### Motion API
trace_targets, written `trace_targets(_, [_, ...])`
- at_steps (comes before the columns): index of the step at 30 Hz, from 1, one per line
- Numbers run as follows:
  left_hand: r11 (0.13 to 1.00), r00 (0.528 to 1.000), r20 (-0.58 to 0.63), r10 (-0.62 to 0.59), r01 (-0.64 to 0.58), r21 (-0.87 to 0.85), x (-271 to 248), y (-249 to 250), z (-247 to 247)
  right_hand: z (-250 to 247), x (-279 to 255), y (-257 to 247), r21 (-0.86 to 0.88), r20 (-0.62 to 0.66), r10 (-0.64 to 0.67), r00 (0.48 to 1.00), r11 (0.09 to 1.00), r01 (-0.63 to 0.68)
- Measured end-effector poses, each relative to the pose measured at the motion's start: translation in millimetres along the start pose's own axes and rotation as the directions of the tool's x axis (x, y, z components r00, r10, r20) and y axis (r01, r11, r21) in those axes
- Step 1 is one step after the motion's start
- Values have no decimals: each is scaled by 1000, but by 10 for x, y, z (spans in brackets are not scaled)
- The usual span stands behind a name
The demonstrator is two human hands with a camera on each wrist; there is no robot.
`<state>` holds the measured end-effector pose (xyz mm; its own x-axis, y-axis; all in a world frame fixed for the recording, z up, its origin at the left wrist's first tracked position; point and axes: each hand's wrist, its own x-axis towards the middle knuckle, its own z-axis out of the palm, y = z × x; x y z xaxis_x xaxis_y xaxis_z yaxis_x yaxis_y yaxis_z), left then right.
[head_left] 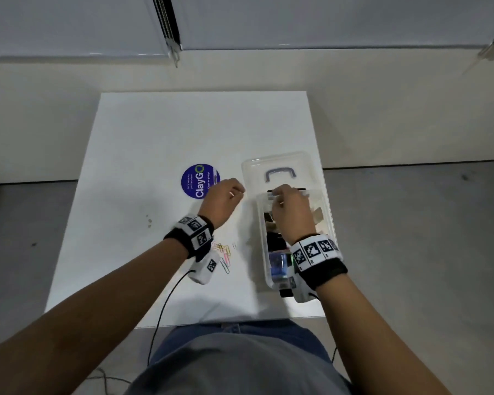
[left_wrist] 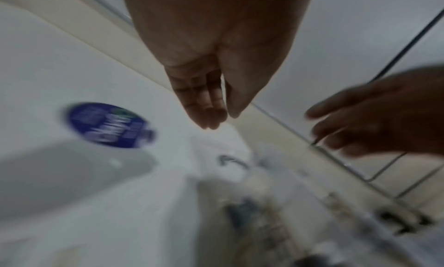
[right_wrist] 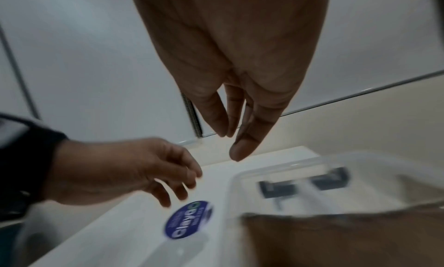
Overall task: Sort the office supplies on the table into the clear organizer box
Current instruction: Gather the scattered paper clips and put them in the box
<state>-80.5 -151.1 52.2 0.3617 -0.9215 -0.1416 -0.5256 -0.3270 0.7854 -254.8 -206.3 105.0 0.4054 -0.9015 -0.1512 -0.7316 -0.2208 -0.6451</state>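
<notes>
The clear organizer box (head_left: 297,223) sits at the table's (head_left: 154,138) right edge, directly beneath the right hand (head_left: 290,212), fingers relaxed; the left hand (head_left: 223,201) (loosely spread, holding nothing) hovers left of it, paper clips (head_left: 223,252) nearer.

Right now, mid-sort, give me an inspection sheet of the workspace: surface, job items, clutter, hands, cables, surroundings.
Surface: white table, faint specks left of centre.
Job's things: clear organizer box on the right, lid open, dark and blue items inside; coloured paper clips loose beside the left wrist.
Clutter: round blue ClayGo sticker.
Hands: left hand above the table beside the box, fingers relaxed, holding nothing; right hand over the box, fingers extended, empty in the wrist view.
Cables: black wire from the left wristband off the near edge.
Surroundings: pale floor, light wall panels.
</notes>
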Motion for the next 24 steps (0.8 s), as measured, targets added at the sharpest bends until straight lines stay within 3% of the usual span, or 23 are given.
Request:
trace_targets(2, [984, 991, -12, -130, 131, 121, -150, -437, -177, 281, -87, -233, 20, 121, -75, 990, 997, 73])
trace_targets(4, [927, 960, 54, -276, 251, 279, -385, -788, -247, 656, -191, -380, -23, 294, -83, 952, 995, 93])
trace_targets(7, [847, 895, 198, -400, 277, 454, -765, -1057, -165, 1200, -338, -350, -248, 506, 119, 854, 969, 12])
trace_targets(9, [817, 891, 231, -390, 220, 533, -897, -1101, -46, 1444, -416, -187, -390, 508, 283, 814, 918, -76])
trace_targets(11, [818, 911, 226, -344, 173, 549, -936, -1125, 76, 1600, -494, -34, -459, 461, 333, 822, 883, -100])
trace_targets(16, [912, 952, 196, -236, 146, 384, -962, -1256, 180, 1876, -536, 104, -428, 494, 187, 849, 902, 50])
trace_targets(18, [928, 962, 193, -192, 115, 354, -953, -1312, 174, 1921, -520, 102, -400, 470, 153, 869, 915, 55])
trace_targets(24, [906, 970, 212, -123, 22, 422, -814, -1408, 110, 1868, -394, 15, -377, 477, 181, 860, 926, 14])
